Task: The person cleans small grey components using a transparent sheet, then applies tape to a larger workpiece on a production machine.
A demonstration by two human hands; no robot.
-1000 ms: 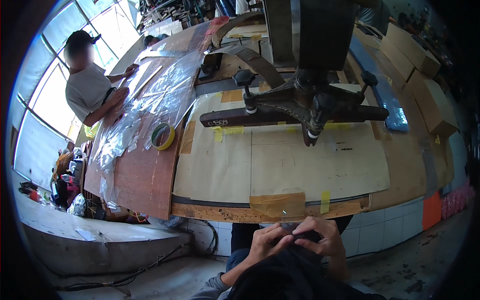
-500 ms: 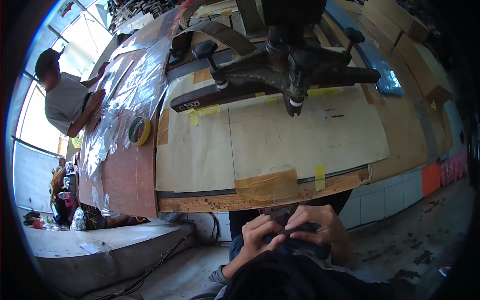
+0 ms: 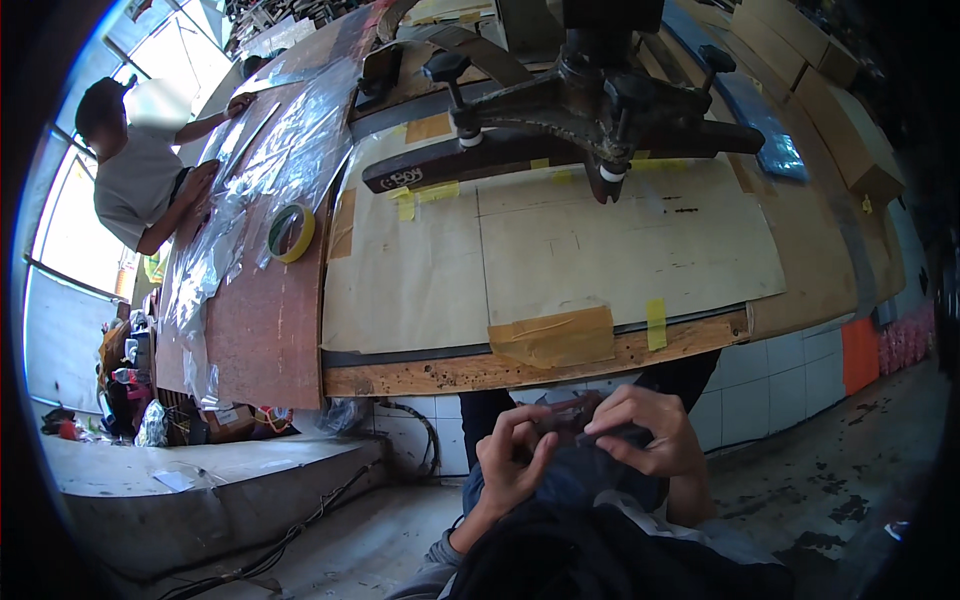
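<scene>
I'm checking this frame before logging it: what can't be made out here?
- Small dark item between left hand and right hand: head view, fingers cover most of it.
- Machine on the table: top cut off by the frame edge.
- Tape roll: too small for detail.

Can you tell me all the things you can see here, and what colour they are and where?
small dark thing: one, dark, held in both hands; too small to tell what
tape roll: one, yellow-green, on the bench's left part
plastic sheet: one, clear, left side of the bench
cardboard sheets: several, tan, taped flat on the bench
machine arm: one, black, over the bench
other person: one, grey shirt, far left
left hand: one, below the bench edge
right hand: one, beside it
</scene>
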